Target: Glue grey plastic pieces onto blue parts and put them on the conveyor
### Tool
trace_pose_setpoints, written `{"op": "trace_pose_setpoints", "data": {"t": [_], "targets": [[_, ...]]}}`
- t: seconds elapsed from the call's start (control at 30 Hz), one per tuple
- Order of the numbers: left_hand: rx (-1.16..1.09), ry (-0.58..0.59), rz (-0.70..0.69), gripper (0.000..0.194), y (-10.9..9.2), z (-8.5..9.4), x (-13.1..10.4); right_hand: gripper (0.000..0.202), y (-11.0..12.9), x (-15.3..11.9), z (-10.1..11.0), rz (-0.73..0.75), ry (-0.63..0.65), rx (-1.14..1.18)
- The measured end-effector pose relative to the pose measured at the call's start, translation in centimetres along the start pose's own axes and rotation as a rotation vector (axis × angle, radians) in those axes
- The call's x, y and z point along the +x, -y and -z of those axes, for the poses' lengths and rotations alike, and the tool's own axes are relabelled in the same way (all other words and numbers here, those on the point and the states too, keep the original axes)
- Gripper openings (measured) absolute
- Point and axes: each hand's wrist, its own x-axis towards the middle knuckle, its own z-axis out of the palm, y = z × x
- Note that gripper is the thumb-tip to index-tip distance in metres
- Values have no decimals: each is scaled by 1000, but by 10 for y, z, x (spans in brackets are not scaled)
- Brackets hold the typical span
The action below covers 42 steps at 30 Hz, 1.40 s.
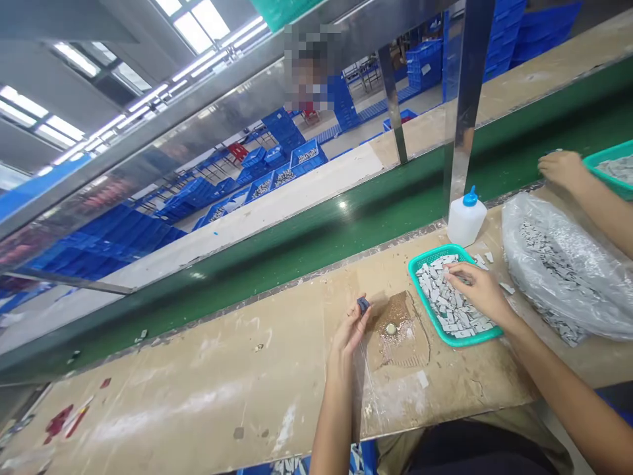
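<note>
A small dark-blue block [363, 304], just below frame centre, is pinched in the left hand [350, 328]. Right of centre, the right hand's [477, 289] grip is nearly closed, its hold unclear, over flat grey-white pieces [448, 303] in a green plastic basket [467, 342].

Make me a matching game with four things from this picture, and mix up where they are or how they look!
Things
1. White plastic bottle with a blue cap
2. Small dark-blue piece
3. Green rectangular plastic basket
4. Clear plastic bag

Places and looks
A. Under the right hand, holding flat, pale pieces
B. See-through and lying down, with many small greyish pieces inside
C. Standing by the shiny metal post
D. Held up in the left hand

Right pairs: 1-C, 2-D, 3-A, 4-B
</note>
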Motion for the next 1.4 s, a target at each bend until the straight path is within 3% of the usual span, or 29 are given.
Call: {"op": "trace_pose_setpoints", "data": {"t": [0.23, 0.37, 0.43, 0.53, 0.7, 0.87, 1.1, 1.23, 1.4], "targets": [[-170, 132, 134, 30, 19, -10, -14, 48, 29, -10, -11, -216, 98, 392], [-181, 279, 225, 32, 25, -18, -25, 43, 38, -18, -30, -287, 130, 433], [-175, 342, 232, 35, 26, -21, -30, 52, 41, -22, -39, -314, 160, 409], [-146, 384, 191, 43, 24, -23, -32, 53, 44, -29, -53, -280, 203, 312], [-39, 371, 75, 52, 30, -24, -29, 35, 49, -43, -79, -107, 115, 171], [80, 346, -78, 55, 40, -28, -26, 35, 51, -53, -98, -112, 130, 107], [167, 292, -181, 52, 32, -26, -26, 36, 53, -55, -99, -134, 181, 13], [210, 274, -203, 51, 28, -23, -27, 36, 48, -52, -96, -132, 279, -56], [218, 327, -266, 42, 27, -19, -21, 33, 42, -45, -93, -102, 353, -137]]}}
